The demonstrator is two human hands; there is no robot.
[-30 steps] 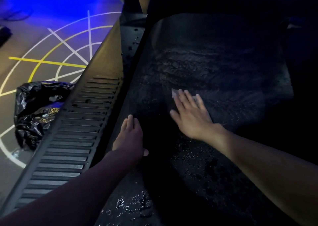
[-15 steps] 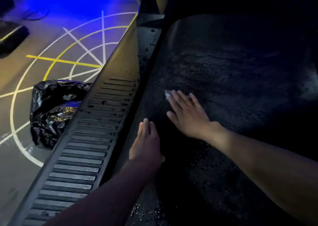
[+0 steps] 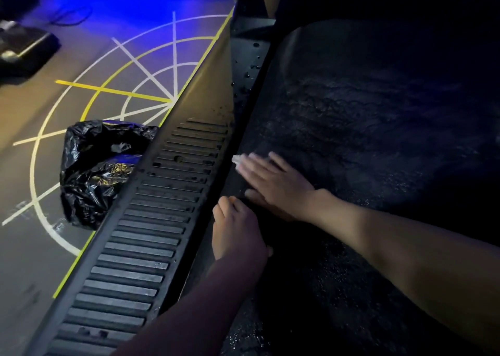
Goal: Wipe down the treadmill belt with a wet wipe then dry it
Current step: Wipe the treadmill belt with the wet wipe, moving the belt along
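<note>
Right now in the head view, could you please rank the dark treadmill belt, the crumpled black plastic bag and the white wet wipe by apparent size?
1. Dark treadmill belt
2. Crumpled black plastic bag, though farther away
3. White wet wipe, mostly hidden under the right hand

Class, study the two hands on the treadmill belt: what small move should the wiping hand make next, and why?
Probably sweep the right hand, flat on the wipe, back rightward across the belt. The wipe has reached the belt's left edge beside the ribbed side rail, the left hand rests just below it, and unwiped-looking belt lies to the right.
</note>
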